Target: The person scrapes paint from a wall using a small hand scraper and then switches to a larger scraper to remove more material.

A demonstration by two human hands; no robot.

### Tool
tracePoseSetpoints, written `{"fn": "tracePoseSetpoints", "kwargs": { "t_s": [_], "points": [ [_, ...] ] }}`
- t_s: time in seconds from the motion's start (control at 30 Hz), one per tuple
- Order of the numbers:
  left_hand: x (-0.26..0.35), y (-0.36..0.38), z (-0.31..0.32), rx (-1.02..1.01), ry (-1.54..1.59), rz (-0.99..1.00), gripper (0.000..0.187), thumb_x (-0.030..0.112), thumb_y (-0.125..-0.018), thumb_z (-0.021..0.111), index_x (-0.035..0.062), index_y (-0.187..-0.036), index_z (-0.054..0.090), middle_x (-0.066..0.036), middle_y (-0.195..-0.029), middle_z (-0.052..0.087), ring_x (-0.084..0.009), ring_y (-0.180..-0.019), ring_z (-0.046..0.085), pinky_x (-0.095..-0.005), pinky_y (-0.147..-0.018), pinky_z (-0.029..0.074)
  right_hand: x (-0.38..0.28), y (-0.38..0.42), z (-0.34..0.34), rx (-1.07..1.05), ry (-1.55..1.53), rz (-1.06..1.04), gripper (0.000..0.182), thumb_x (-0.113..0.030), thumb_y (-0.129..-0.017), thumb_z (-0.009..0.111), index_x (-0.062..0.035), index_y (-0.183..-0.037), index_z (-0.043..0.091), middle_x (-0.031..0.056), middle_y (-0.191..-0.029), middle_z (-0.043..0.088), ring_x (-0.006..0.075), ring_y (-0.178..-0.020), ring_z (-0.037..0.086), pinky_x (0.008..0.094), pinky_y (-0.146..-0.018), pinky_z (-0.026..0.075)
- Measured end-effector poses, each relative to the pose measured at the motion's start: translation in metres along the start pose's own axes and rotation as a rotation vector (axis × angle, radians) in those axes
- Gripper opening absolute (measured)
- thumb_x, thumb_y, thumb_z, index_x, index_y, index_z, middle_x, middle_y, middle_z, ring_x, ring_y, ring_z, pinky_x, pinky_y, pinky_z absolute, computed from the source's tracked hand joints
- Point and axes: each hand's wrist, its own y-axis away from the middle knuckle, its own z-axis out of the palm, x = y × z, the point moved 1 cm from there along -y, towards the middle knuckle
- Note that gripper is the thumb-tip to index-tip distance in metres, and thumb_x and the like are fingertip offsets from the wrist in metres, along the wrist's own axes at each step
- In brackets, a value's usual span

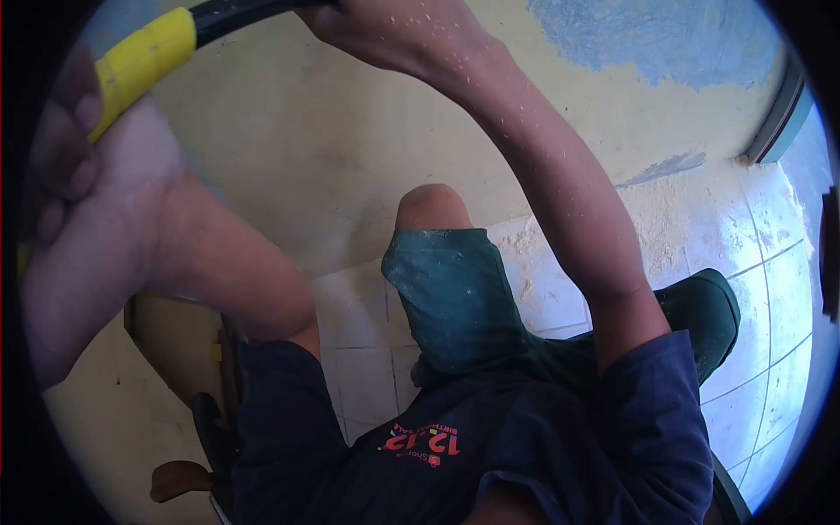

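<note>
A curved black bar (241,16) with a yellow wrapped section (144,63) crosses the upper left of the head view. My left hand (96,188) is at the left edge, its fingers curled round the yellow part; dark shadow hides some of it. At the top edge, my right hand (394,31) is closed at the black bar's other visible end, with its fingers mostly cut off by the frame. Pale specks of dust cling to that hand and forearm. The bar's full shape and kind cannot be made out.
A yellowish wall (289,131) with blue worn patches stands right in front of my knees. Pale dust and crumbs lie on the white tiled floor (770,297). A dark frame edge (781,114) is at the upper right. Brown and black furniture-like parts (179,337) stand at lower left.
</note>
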Motion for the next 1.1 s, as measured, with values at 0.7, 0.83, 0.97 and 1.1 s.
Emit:
{"fn": "tracePoseSetpoints", "kwargs": {
  "t_s": [0.7, 0.83, 0.97, 1.1],
  "points": [
    [0.011, 0.045, 0.035, 0.541, -0.183, -0.134, 0.033, 0.043, -0.077, 0.046, 0.0179, -0.060, 0.033, 0.003, -0.047, 0.020, -0.0111, -0.042, 0.018, -0.0309, -0.051, 0.021, 0.002, 0.031, -0.013, -0.285, 0.146, 0.161, 0.030, -0.025, -0.087, 0.063, -0.0006, -0.070, 0.065, 0.0205, -0.062, 0.059, 0.0408, -0.062, 0.059, 0.0480, -0.062, 0.047],
    [0.042, 0.064, 0.045, 0.561, -0.191, -0.148, 0.027, 0.033, -0.088, 0.045, 0.0150, -0.068, 0.040, 0.003, -0.046, 0.027, -0.0098, -0.040, 0.025, -0.0277, -0.049, 0.028, -0.033, 0.046, -0.013, -0.654, 0.068, 0.146, 0.023, -0.023, -0.079, 0.072, -0.0007, -0.081, 0.064, 0.0192, -0.072, 0.061, 0.0365, -0.074, 0.060, 0.0452, -0.068, 0.046],
    [0.097, 0.075, 0.061, 0.479, -0.177, 0.020, 0.025, 0.023, -0.088, 0.054, 0.0126, -0.068, 0.041, 0.002, -0.043, 0.039, -0.0098, -0.033, 0.035, -0.0247, -0.039, 0.034, -0.068, 0.058, -0.027, -0.644, -0.283, 0.049, 0.048, -0.034, -0.071, 0.081, -0.0052, -0.106, 0.065, 0.0137, -0.100, 0.062, 0.0308, -0.101, 0.060, 0.0391, -0.084, 0.047],
    [0.142, 0.095, 0.065, 0.265, -0.210, -0.063, 0.019, 0.013, -0.086, 0.054, 0.0065, -0.072, 0.045, -0.008, -0.045, 0.044, -0.0151, -0.033, 0.040, -0.0278, -0.035, 0.036, -0.146, 0.095, -0.116, -0.710, -0.215, -0.203, 0.070, -0.038, -0.071, 0.081, -0.0041, -0.127, 0.055, 0.0148, -0.112, 0.058, 0.0273, -0.109, 0.058, 0.0370, -0.090, 0.047]
  ]
}}
